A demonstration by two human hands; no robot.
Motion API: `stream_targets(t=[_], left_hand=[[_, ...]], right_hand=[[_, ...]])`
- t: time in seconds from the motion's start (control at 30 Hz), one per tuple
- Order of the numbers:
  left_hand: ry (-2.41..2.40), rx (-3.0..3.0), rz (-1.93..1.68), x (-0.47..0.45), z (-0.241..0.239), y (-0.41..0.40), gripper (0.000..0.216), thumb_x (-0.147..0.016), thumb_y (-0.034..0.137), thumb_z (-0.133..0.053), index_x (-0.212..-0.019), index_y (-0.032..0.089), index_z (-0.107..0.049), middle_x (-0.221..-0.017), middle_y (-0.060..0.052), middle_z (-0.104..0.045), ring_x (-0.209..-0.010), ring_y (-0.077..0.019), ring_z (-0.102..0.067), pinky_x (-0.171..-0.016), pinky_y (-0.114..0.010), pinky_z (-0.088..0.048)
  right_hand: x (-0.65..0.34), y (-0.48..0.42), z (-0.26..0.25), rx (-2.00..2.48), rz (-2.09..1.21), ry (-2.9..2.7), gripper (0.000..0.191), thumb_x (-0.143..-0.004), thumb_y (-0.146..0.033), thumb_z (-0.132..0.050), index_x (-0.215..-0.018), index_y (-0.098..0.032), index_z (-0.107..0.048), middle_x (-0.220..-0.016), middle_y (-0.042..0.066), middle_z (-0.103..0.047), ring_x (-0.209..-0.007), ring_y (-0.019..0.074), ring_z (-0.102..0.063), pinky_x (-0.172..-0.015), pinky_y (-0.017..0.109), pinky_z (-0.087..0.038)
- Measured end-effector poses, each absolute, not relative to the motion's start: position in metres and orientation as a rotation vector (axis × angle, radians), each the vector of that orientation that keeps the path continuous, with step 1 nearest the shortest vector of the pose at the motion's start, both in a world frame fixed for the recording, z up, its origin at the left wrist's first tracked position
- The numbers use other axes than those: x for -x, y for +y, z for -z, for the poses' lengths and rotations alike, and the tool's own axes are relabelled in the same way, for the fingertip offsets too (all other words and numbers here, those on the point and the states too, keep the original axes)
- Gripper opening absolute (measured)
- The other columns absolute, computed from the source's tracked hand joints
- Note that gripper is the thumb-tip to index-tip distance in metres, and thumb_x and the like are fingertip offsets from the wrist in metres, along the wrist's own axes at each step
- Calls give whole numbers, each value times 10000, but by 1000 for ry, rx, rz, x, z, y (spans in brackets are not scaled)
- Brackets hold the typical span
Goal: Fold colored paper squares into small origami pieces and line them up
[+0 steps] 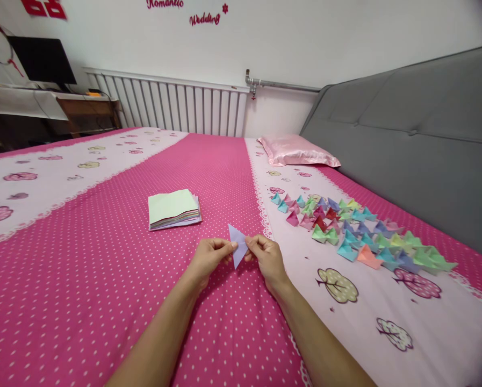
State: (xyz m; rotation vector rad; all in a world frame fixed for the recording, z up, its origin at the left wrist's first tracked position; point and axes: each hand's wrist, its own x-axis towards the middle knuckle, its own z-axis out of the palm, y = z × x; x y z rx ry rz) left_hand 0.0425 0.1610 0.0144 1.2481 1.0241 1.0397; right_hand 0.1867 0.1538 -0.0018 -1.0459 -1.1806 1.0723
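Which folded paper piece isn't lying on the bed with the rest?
The lavender piece, pinched between the left hand and right hand; the other folded pieces lie in rows on the bed to its right.

Low in the middle of the frame, the left hand (209,257) and right hand (266,257) pinch a folded lilac paper (237,245) between their fingertips, just above the pink dotted bed (103,279). Up and left of the hands lies a stack of coloured sheets (173,209), and to the right, rows of folded paper pieces (353,234) spread over the pale strip of the sheet. A pink pillow (297,150) sits near the grey headboard (418,140) at upper right, with a white radiator (176,105) along the far wall.
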Motion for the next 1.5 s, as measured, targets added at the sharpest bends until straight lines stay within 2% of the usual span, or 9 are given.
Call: stream_targets(t=[0.37,0.67,0.87,1.03,1.23,1.33,1.5], left_hand=[[1028,-1165,-1081,-42,-16,161,223,-617,326,-701,-638,115,-631,-532,-3,-549,-445,-62,-432,-478,-203,-317],[1110,-1165,-1107,-42,-17,162,192,-587,304,-699,-593,121,-640,-498,-9,-565,-428,-75,-458,-470,-210,-341],[1116,-1197,-1077,-44,-19,160,167,-579,270,-674,-531,123,-610,-436,8,-518,-402,-67,-428,-447,-204,-322],[1142,-1202,-1077,-47,-24,158,172,-567,265,-666,-514,124,-585,-403,19,-488,-377,-63,-401,-420,-202,-301],[1092,-1194,-1074,-48,-21,159,299,-526,366,-738,-586,110,-596,-479,-6,-557,-417,-75,-456,-430,-199,-329],[1045,-1159,-1058,-47,-17,160,325,-497,358,-764,-619,110,-594,-534,-19,-592,-454,-85,-501,-456,-199,-365],[1002,-1204,-995,-45,-15,160,288,-540,341,-746,-586,113,-576,-459,4,-555,-399,-63,-461,-424,-185,-334]], right_hand=[[-187,154,2,1046,-1077,-1146,311,-750,-425,-583,-576,-172,-535,-486,-29,-548,-458,99,-498,-507,211,-383],[-186,155,6,1047,-1054,-1199,303,-764,-429,-568,-608,-170,-550,-489,-31,-545,-454,100,-491,-482,209,-368],[-185,154,7,956,-1105,-1218,223,-712,-377,-639,-773,-165,-612,-692,12,-636,-605,144,-578,-579,251,-442],[-185,152,4,963,-1174,-1174,211,-680,-354,-674,-716,-158,-606,-654,4,-631,-561,126,-555,-547,235,-429],[-185,153,2,1007,-1211,-1114,227,-659,-357,-688,-665,-151,-591,-509,-56,-514,-435,64,-421,-441,184,-320],[-185,154,4,992,-1192,-1130,225,-673,-364,-669,-664,-151,-595,-558,-41,-545,-476,72,-454,-477,189,-348],[-187,155,6,1026,-1086,-1234,206,-676,-354,-663,-702,-151,-641,-650,-1,-613,-572,115,-527,-551,220,-407]])
